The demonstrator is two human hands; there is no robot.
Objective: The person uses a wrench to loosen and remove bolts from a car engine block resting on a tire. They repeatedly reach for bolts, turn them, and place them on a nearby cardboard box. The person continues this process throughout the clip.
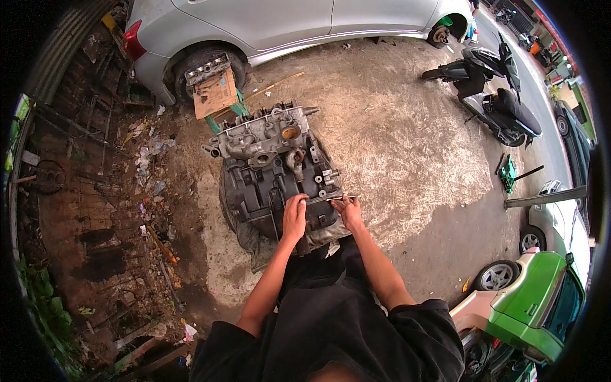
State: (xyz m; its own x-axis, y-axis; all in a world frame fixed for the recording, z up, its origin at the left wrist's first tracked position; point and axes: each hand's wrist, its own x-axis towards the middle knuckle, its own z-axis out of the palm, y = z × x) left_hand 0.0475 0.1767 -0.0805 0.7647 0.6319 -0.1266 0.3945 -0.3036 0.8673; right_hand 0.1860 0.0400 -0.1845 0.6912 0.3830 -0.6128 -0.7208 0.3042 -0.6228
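Observation:
A dirty grey and black engine block (273,169) stands on the oil-stained concrete in front of me, resting on an old tyre (229,210). My left hand (294,213) presses on the block's near edge and grips the head end of a slim metal wrench (331,198). My right hand (348,209) holds the same tool's handle just to the right. The tool lies level across the block's near right corner. My dark clothing fills the lower middle of the view.
A silver car (286,25) is parked behind the engine, with a cardboard sheet (215,94) and a metal part against its rear wheel. A black scooter (496,95) stands at right, a green vehicle (541,299) at lower right. Scrap and litter (146,191) line the left side.

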